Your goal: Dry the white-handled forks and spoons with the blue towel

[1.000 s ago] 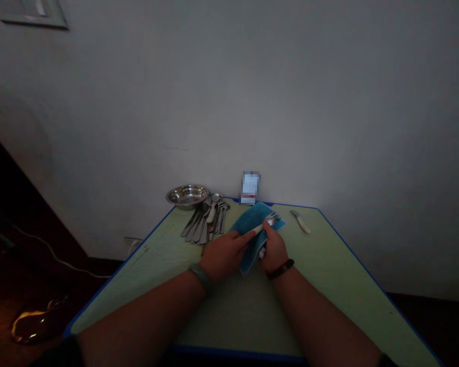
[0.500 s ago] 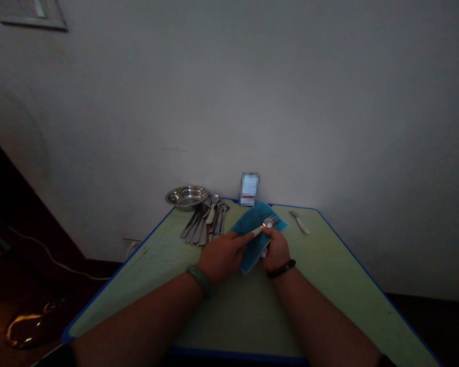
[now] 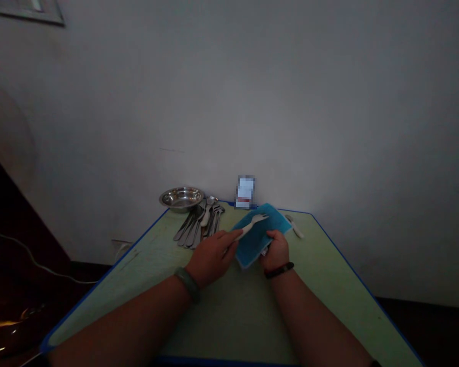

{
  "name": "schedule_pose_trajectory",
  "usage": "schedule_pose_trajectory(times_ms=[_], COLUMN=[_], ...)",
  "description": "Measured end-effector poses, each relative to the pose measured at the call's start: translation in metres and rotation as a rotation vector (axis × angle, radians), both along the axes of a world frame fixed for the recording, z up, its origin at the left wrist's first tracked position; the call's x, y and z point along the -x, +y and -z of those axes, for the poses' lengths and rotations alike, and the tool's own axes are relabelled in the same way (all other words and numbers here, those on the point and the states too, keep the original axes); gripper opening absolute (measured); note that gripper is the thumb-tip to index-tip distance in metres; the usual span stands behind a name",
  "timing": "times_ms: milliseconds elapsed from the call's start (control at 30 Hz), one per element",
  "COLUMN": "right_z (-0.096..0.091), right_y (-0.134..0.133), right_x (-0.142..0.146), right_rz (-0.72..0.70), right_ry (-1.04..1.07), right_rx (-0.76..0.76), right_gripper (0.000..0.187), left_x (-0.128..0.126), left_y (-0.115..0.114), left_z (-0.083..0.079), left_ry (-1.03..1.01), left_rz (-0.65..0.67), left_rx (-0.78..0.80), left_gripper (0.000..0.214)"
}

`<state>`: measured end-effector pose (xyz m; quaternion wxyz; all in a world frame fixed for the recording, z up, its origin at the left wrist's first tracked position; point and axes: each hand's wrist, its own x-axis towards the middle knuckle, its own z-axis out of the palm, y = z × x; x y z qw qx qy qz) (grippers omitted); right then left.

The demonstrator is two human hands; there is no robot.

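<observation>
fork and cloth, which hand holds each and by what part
The left hand holds the fork by its pale handle, tines out over the blue cloth; the right hand grips the cloth at its near right edge.

The teal-blue cloth (image 3: 262, 234) is one plain colour, without print. Against it, the white-handled metal fork (image 3: 252, 223) shows an off-white handle and silvery tines. The flat pale green tabletop (image 3: 233, 316) is faintly scuffed and edged with a bright blue band. The round steel bowl (image 3: 181, 198) and the heap of metal cutlery (image 3: 198, 225) are silver-grey. A jade-green bangle (image 3: 187, 283) and a dark wristband (image 3: 278, 270) are plain. The painted wall (image 3: 252, 102) is dull grey-white.
</observation>
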<state>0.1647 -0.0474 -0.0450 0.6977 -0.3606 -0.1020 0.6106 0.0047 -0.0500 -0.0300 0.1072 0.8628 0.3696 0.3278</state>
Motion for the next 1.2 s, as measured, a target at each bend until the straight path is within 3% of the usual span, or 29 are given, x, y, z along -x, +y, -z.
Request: schedule_pose_trajectory(times_ms=[100, 300, 433, 600, 833, 1067, 1200], right_z=[0.005, 0.011, 0.014, 0.015, 0.012, 0.015, 0.015], right_y=[0.001, 0.000, 0.000, 0.000, -0.001, 0.001, 0.002], right_x=[0.002, 0.009, 0.009, 0.009, 0.012, 0.009, 0.004], right_rz=[-0.034, -0.139, -0.135, -0.107, -0.094, -0.073, 0.038], right_ry=[-0.026, -0.060, -0.084, -0.081, -0.052, -0.047, -0.114], right_rx=[-0.038, -0.024, -0.037, -0.037, 0.003, 0.017, 0.015], right_gripper=[0.018, 0.012, 0.010, 0.011, 0.009, 0.009, 0.003], left_x=[-0.001, -0.011, -0.015, -0.014, -0.012, -0.007, -0.003], left_y=[0.006, 0.009, 0.008, 0.009, 0.013, 0.012, 0.010], left_z=[0.004, 0.011, 0.013, 0.013, 0.020, 0.018, 0.017], left_ry=[-0.259, -0.622, -0.673, -0.578, -0.418, -0.244, -0.138], left_rz=[0.040, 0.178, 0.225, 0.160, 0.079, -0.062, -0.074], left_rx=[0.163, 0.738, 0.856, 0.845, 0.547, 0.445, 0.398], left_gripper=[0.037, 0.042, 0.042, 0.038, 0.040, 0.036, 0.037])
